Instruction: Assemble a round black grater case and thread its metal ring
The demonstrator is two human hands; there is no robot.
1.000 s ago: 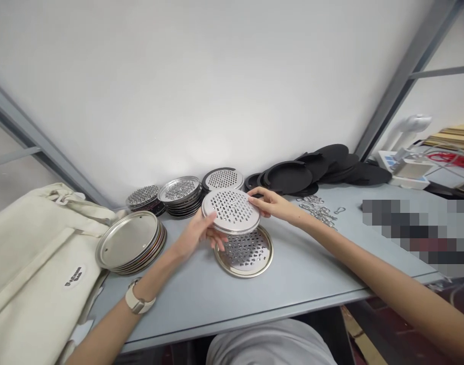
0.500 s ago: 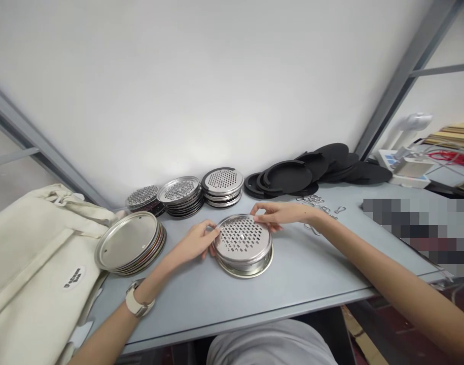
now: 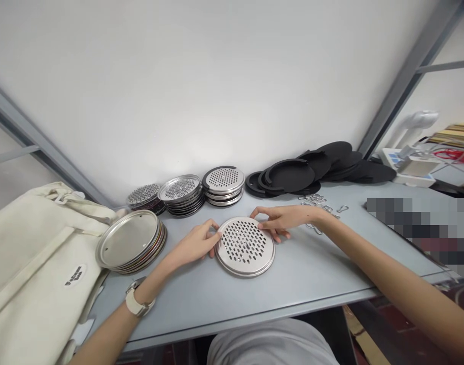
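A round perforated metal grater plate [image 3: 244,246] lies flat on the table in front of me, over the shallow metal dish, which is now almost hidden under it. My left hand [image 3: 197,240] grips its left edge, with the thumb on the rim and the fingers curled down at the side. At the upper right edge, my right hand [image 3: 283,219] has its thumb on top and its fingers bent round the rim. Behind stand a stack of similar grater plates [image 3: 224,178] with a black edge piece, and another stack of dark-sided plates [image 3: 180,188].
Plain metal discs [image 3: 131,238] are stacked at left beside a cream bag [image 3: 37,274]. Toothed plates [image 3: 143,194] stand by the wall. Black round trays [image 3: 292,176] overlap at the back right, near loose metal clips [image 3: 316,203]. A white charger [image 3: 416,167] sits farther right.
Half a second ago the grater plate was held raised and offset above the metal dish. It has come down towards me and covers the dish, both hands still on its edges.
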